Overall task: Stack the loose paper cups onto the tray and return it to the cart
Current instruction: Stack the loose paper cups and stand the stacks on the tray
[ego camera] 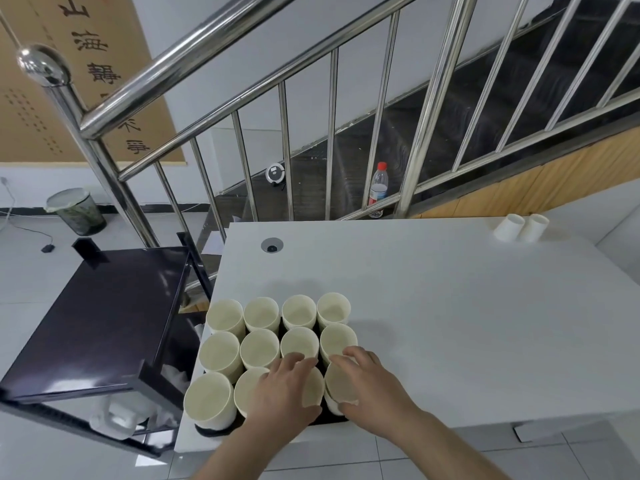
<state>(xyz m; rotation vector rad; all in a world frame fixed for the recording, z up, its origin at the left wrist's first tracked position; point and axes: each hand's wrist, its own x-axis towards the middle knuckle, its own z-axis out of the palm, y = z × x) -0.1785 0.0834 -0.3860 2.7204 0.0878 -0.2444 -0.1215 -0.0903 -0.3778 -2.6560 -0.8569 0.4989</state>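
Paper cups [261, 348], smooth cream cylinders, are filling your black tray [211, 430] on the white table [450, 306]; your left hand [284, 389] and right hand [367, 382] are each gripping a front cup.

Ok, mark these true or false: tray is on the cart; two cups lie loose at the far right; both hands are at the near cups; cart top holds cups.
1. The tray is on the cart. False: it sits on the table.
2. Two cups lie loose at the far right. True.
3. The left hand and right hand are at the near cups. True.
4. The cart top holds cups. False: none there.
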